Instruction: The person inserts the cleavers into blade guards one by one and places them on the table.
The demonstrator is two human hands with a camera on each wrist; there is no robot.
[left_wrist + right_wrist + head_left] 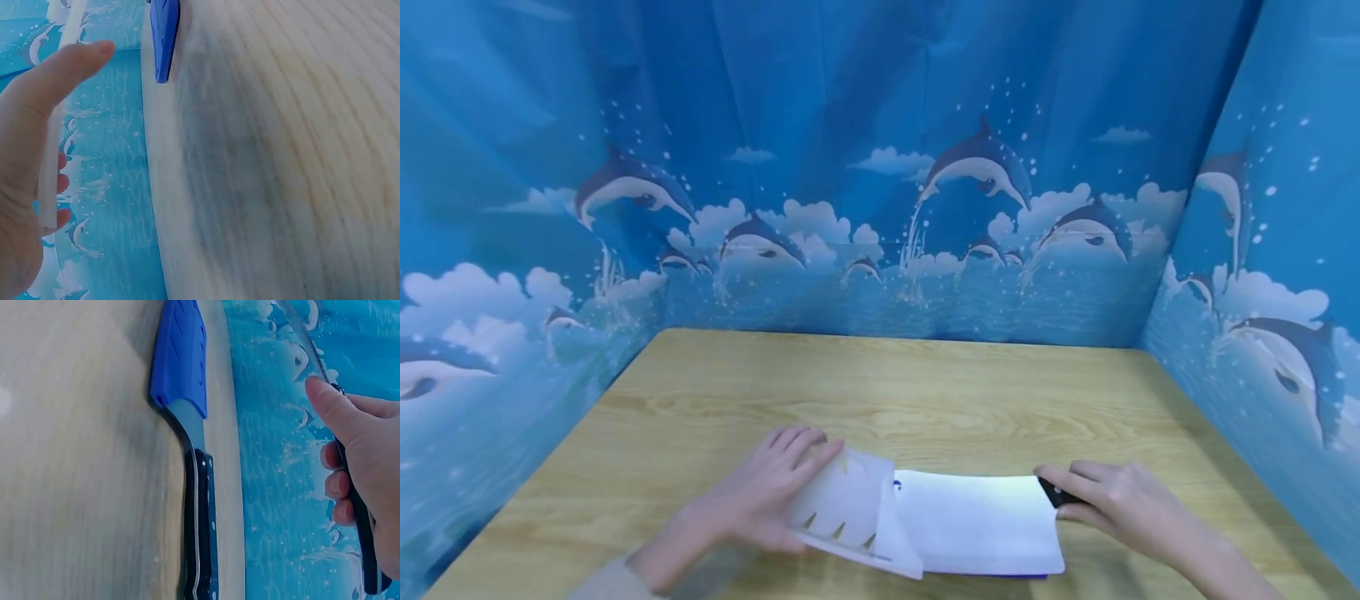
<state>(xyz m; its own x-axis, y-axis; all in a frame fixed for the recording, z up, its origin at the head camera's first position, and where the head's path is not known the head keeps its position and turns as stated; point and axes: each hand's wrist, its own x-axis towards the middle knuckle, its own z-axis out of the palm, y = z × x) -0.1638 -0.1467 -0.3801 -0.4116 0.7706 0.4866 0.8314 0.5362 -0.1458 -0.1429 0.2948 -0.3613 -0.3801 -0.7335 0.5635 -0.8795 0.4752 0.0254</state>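
My right hand (1120,504) grips the black handle (357,512) of a cleaver, whose broad bright blade (977,521) is held above the table and points left. In my left hand (767,492) is a whitish translucent blade cover (850,508) with slots, held between the thumb and fingers. The cover's right edge overlaps the blade's left end; how far the blade sits inside cannot be told. Beneath them, a second knife (203,531) with a black riveted handle lies on the table, its blade in a blue cover (181,356). From the head view it is mostly hidden behind the cleaver.
A wood-grain table (775,375) spreads under both hands. Blue curtains (850,125) printed with dolphins and clouds enclose it at the back and on both sides.
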